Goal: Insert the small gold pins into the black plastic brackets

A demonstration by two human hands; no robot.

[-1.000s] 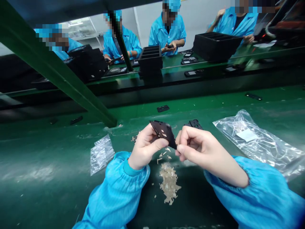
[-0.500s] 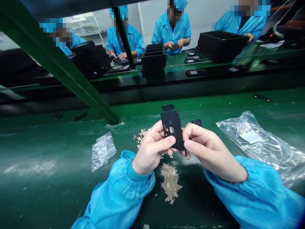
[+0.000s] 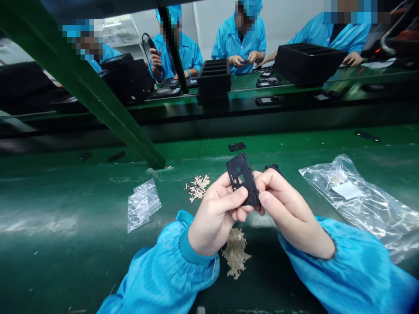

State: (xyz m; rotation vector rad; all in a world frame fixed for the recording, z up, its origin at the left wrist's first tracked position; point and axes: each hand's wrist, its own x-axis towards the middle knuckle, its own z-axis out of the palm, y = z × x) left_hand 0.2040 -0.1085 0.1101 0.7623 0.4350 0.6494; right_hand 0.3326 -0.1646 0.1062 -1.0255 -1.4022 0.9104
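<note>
The panel (image 3: 238, 165), thin, black and pierced with small openings, is held up between the fingers of both hands, tilted, its upper end standing clear above the fingertips. The left hand (image 3: 212, 213) grasps it, thumb pressed flat over the lower face and the other fingers behind and under it. The right hand (image 3: 291, 209) has thumb and curled fingers closed on the panel's right edge near the bottom; what the fingertips do behind that edge is hidden.

Just beyond the right fingers, partly covered by them, lies a black part (image 3: 273, 167). Straight past the panel's top end, near but apart from the fingers, a small plate (image 3: 236, 146) lies flat on the table (image 3: 81, 253). Below the fingers, toward the wearer, is a heap (image 3: 235, 257) of pale beige bits. To the left of the left fingers are loose scraps (image 3: 198, 187), beige with some dark ones, and farther left the small bags (image 3: 142, 205), clear and overlapping. Well to the right of the right fingers lies a large bag (image 3: 369, 209), clear and creased, with a white label (image 3: 347, 190).

Far beyond the fingers, people in blue work behind a black bin (image 3: 214, 80) and a wider bin (image 3: 307, 63).
</note>
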